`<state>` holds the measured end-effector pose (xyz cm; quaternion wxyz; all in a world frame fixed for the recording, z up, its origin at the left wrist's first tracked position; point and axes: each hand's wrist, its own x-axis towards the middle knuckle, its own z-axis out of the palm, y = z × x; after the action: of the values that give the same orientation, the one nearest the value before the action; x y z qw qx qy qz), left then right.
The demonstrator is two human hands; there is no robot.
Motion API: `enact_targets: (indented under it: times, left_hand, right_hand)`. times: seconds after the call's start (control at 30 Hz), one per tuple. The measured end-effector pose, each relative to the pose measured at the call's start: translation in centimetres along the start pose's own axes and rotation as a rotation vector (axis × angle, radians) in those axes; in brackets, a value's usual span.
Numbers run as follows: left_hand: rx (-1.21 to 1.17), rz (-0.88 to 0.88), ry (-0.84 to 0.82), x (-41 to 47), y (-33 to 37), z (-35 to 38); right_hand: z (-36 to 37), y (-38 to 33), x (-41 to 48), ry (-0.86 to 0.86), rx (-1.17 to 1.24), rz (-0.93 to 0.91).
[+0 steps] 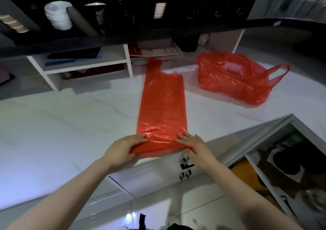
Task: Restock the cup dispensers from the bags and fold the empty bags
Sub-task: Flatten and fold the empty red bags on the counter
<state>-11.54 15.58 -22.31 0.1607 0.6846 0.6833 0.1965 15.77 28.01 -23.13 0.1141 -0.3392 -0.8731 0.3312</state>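
Observation:
A flattened red plastic bag (163, 104) lies lengthwise on the white marble counter (70, 127), handles pointing away from me. My left hand (123, 150) pinches its near left corner, thumb under the lifted edge. My right hand (193, 145) presses flat on the near right corner at the counter's front edge. A second red bag (234, 78) sits crumpled and puffed at the back right, one handle loop sticking out. Above, a black dispenser rack (123, 9) holds stacks of white cups (59, 15).
A white two-tier shelf (84, 65) with dark items stands at the back left. Papers and a brown box sit behind the flat bag. An open drawer (291, 168) with dark and orange contents juts out at the lower right.

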Motion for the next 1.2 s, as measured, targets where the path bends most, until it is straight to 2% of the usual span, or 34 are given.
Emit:
enact_targets:
  times: [0.1, 0.17, 0.3, 0.4, 0.53, 0.8, 1.2]
  left_hand:
    - [-0.246, -0.230, 0.082, 0.9, 0.7, 0.0]
    - [-0.329, -0.317, 0.147, 1.6, 0.9, 0.0]
    - [-0.336, -0.406, 0.343, 1.9, 1.2, 0.8]
    - [-0.283, -0.420, 0.394, 2.0, 0.8, 1.6]
    - [-0.348, -0.499, 0.417, 2.2, 0.6, 1.8]
    - [-0.347, -0.547, 0.472, 2.0, 0.5, 2.4]
    - [-0.185, -0.468, 0.514, 1.7, 0.8, 2.3]
  right_hand:
    - [-0.1, -0.2, 0.3, 0.144, 0.049, 0.118]
    - [0.0, -0.2, 0.6, 0.262, 0.092, 0.248]
    - [1.3, -0.5, 1.4, 0.381, 0.066, 0.339]
    - [2.2, -0.5, 1.7, 0.478, 0.013, 0.351]
    - [2.6, -0.4, 2.0, 0.494, -0.032, 0.363]
    - [2.9, -1.0, 2.5, 0.482, -0.074, 0.431]
    - [2.6, -1.8, 2.3, 0.449, -0.163, 0.441]
